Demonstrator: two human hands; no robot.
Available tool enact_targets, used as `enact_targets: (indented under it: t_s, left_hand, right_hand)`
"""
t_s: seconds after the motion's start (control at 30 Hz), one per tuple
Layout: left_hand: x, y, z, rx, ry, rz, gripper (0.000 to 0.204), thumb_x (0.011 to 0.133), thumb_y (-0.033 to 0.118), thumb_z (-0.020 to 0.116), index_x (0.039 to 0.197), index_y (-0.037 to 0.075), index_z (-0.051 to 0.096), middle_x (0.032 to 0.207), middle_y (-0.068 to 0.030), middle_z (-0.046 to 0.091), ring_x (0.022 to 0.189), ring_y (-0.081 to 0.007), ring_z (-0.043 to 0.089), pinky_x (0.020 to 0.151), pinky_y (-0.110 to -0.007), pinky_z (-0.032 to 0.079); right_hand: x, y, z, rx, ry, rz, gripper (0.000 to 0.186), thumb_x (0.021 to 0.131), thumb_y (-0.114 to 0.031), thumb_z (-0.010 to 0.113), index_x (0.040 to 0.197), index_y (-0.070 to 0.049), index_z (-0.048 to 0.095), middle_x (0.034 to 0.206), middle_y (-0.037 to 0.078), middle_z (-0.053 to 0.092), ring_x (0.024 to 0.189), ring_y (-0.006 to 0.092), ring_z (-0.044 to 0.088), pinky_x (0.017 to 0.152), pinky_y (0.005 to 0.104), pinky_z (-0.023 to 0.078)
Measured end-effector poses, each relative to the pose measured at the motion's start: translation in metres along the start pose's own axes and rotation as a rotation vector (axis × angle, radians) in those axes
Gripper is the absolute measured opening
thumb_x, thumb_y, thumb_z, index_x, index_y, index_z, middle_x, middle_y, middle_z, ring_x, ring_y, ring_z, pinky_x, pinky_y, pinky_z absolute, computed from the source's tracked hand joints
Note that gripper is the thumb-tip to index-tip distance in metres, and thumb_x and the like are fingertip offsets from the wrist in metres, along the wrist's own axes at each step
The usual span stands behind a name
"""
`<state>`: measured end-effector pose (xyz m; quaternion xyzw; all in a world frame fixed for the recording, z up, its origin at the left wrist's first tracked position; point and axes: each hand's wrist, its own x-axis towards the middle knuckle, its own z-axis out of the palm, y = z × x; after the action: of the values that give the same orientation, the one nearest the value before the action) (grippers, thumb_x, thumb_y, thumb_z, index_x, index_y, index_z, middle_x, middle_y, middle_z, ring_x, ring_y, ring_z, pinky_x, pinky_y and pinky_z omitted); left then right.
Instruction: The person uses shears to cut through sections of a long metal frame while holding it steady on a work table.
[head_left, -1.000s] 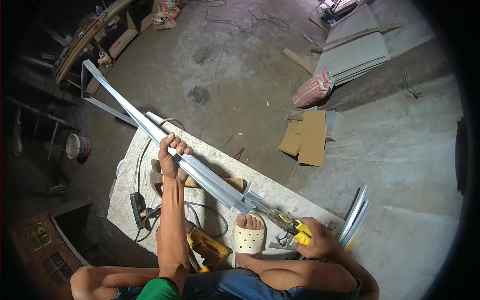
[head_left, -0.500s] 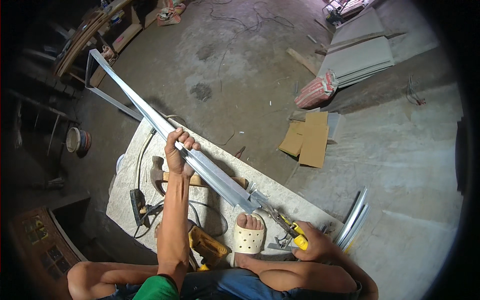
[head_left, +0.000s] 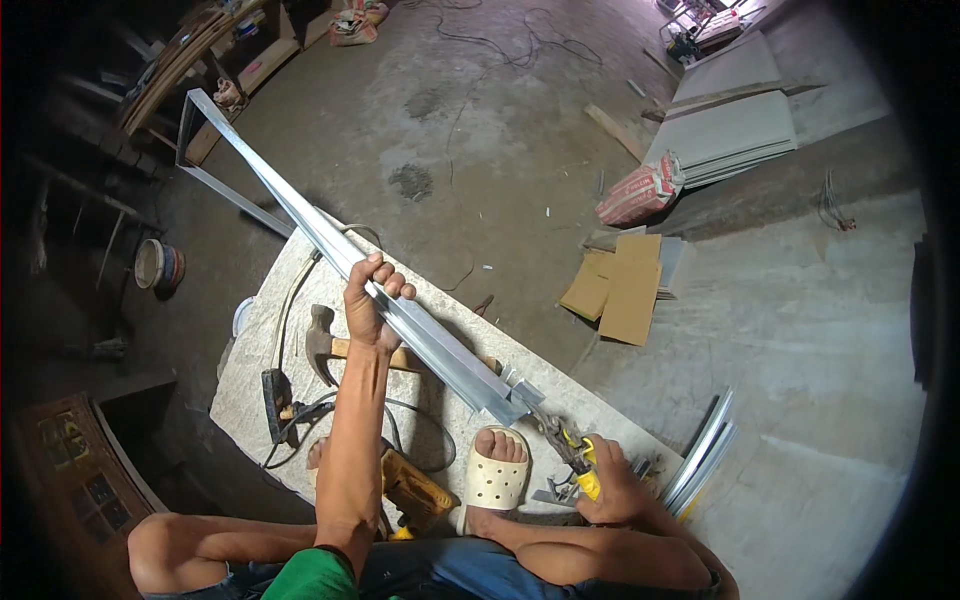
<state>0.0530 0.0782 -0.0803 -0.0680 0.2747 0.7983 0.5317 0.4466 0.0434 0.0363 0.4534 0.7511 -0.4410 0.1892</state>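
Observation:
My left hand [head_left: 372, 305] is closed around a long bundle of shiny metal channel [head_left: 455, 362], which slants from the far left down toward my right foot. My right hand [head_left: 615, 487] grips tin snips [head_left: 588, 485] with yellow handles. Their jaws are at the near end of the channel, by a bent flap of metal [head_left: 527, 392]; whether the blades are closed on it is too small to tell. Under my left forearm lies a claw hammer [head_left: 320, 345] with a wooden handle, partly covered.
A pale, dusty board [head_left: 245, 375] carries the tools and my sandalled foot [head_left: 497, 470]. On it are a yellow power tool [head_left: 415, 490] and a black plug block [head_left: 274, 400] with cables. Metal strips [head_left: 700, 455] lie at right; cardboard [head_left: 632, 290] and a red-white sack [head_left: 640, 190] lie beyond.
My right hand with the snips has moved slightly left, and the snips stand steeper against the channel's end. The left hand keeps its grip, while the whole view has shifted a little.

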Motion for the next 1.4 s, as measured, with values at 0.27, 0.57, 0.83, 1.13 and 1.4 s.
enact_targets:
  t_s: [0.27, 0.57, 0.83, 1.13, 1.4]
  left_hand:
    - [0.0, 0.001, -0.007, -0.029, -0.018, -0.021, 0.021, 0.089, 0.02, 0.061, 0.072, 0.014, 0.049, 0.061, 0.0044, 0.046, 0.054, -0.0092, 0.05, 0.058, -0.031, 0.049]
    - [-0.002, -0.003, -0.009, -0.042, -0.033, -0.038, 0.02, 0.089, 0.019, 0.06, 0.073, 0.015, 0.049, 0.06, 0.0047, 0.044, 0.053, -0.0087, 0.048, 0.058, -0.031, 0.05]
    - [-0.002, -0.003, -0.015, -0.036, -0.036, -0.035, 0.018, 0.089, 0.019, 0.06, 0.075, 0.014, 0.05, 0.061, 0.005, 0.045, 0.054, -0.0086, 0.05, 0.058, -0.031, 0.049]
    - [-0.01, 0.006, 0.001, -0.004, -0.068, -0.073, 0.022, 0.092, 0.02, 0.058, 0.072, 0.015, 0.051, 0.064, 0.0066, 0.047, 0.055, -0.0066, 0.048, 0.058, -0.028, 0.046]
    - [-0.005, 0.008, 0.007, -0.006, -0.073, -0.051, 0.023, 0.092, 0.021, 0.059, 0.071, 0.015, 0.051, 0.063, 0.0073, 0.047, 0.055, -0.0062, 0.048, 0.058, -0.027, 0.046]
  right_hand:
    - [0.011, 0.016, -0.006, -0.062, 0.038, -0.179, 0.087, 0.065, -0.02, 0.071, 0.137, 0.007, 0.03, 0.116, 0.028, 0.045, 0.11, 0.0438, 0.046, 0.097, 0.0476, 0.038]
    - [0.004, 0.014, -0.023, 0.041, -0.05, -0.136, 0.059, 0.066, -0.009, 0.067, 0.121, 0.0, 0.048, 0.11, 0.023, 0.055, 0.108, 0.0372, 0.054, 0.091, 0.0433, 0.043]
    - [0.007, -0.005, -0.029, 0.199, -0.252, -0.048, 0.057, 0.066, -0.014, 0.069, 0.118, -0.002, 0.049, 0.102, 0.022, 0.058, 0.102, 0.0383, 0.056, 0.088, 0.0432, 0.045]
    - [0.017, 0.008, -0.045, -0.278, 0.058, -0.221, 0.076, 0.06, -0.017, 0.077, 0.126, -0.002, 0.042, 0.11, 0.021, 0.051, 0.101, 0.0415, 0.053, 0.085, 0.0478, 0.044]
    - [0.022, 0.012, -0.03, -0.462, 0.443, -0.21, 0.075, 0.055, -0.017, 0.08, 0.121, -0.001, 0.048, 0.11, 0.019, 0.049, 0.105, 0.0366, 0.048, 0.089, 0.0482, 0.035]
